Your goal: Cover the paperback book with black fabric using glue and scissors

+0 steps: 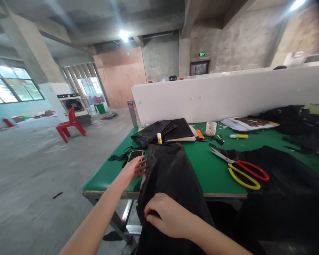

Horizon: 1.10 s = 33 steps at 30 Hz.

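Observation:
A long black sheet (172, 170), thin and slightly shiny, lies over the front of the table and hangs down towards me. My left hand (135, 168) is at its left edge with fingers spread, right beside a phone (135, 154). Lower down, my right hand (167, 214) is curled over the sheet, thumb and fingertips bent together on the black material near its left side. A glue stick (159, 138) with a white cap stands upright at the sheet's far end. Scissors (238, 168) with red and yellow handles lie open on the right.
Black folded sheets (154, 131) and a black board (179, 129) lie at the back of the green table (103, 176). Nearby are a clear cup (211, 129), another glue stick (239, 136) and black cloth (284, 170). A white partition (228, 95) stands behind; a red chair (71, 124) is left.

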{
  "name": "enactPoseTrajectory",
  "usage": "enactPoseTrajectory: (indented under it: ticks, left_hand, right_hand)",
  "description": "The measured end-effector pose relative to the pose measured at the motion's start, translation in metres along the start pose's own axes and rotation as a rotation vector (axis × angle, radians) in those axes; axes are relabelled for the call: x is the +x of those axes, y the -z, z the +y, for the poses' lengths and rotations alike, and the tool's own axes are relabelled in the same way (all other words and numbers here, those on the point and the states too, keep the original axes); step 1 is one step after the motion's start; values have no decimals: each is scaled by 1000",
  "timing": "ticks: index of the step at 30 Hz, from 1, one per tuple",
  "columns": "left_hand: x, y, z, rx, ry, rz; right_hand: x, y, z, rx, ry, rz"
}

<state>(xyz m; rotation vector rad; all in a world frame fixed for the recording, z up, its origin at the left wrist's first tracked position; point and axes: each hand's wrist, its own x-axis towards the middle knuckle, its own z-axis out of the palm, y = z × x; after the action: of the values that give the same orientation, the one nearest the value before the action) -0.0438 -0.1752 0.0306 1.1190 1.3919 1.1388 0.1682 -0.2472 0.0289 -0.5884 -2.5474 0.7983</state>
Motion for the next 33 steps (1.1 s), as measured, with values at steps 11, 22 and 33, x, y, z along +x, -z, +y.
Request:
enactPoseTrajectory:
  ticks: [11, 22, 33]
  left_hand:
    - [48, 26, -19, 505, -239, 190]
    - [32, 22, -18, 838, -430, 369]
    - [-11, -60, -22, 1099, -709, -181]
  right_hand:
    - [-11, 47, -18, 129, 137, -160]
    - [-12, 29, 64, -444, -253, 80]
    - [-13, 17, 70, -525, -214, 90]
